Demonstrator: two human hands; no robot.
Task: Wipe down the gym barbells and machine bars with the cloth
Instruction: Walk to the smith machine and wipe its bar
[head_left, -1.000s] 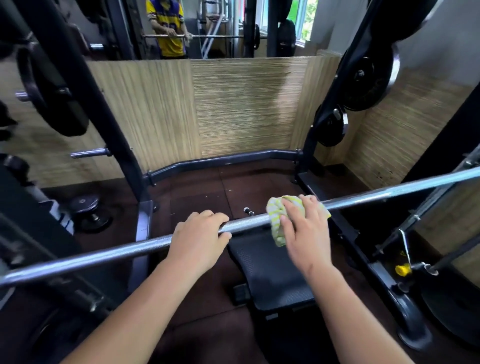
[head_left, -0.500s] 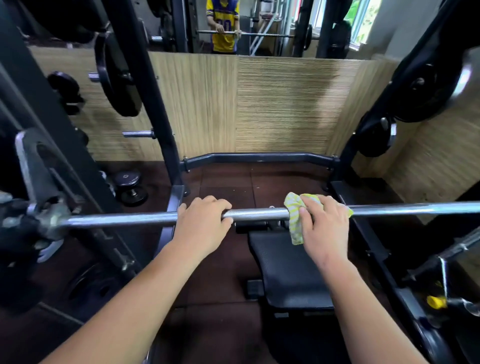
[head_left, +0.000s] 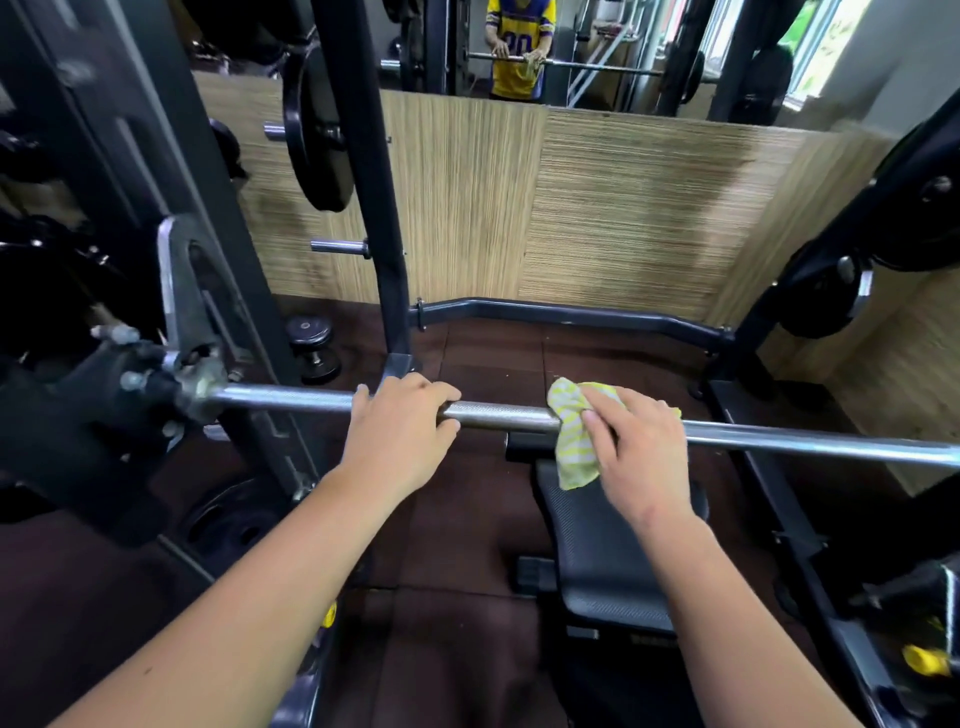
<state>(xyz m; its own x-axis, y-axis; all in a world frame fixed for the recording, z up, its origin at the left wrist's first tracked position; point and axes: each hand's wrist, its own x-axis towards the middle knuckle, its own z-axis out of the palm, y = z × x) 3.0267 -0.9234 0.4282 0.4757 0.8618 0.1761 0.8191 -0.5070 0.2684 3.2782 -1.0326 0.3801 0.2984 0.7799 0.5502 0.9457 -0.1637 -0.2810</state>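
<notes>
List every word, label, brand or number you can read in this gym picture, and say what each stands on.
Yellow jersey in the mirror: two purple digits, the second likely "0", the first too blurred to read.
Yellow spot low on the black frame: too small to make out any letters.
Dumbbell end cap: a mark, too small to read.
No text visible on the bar, cloth or bench.
</notes>
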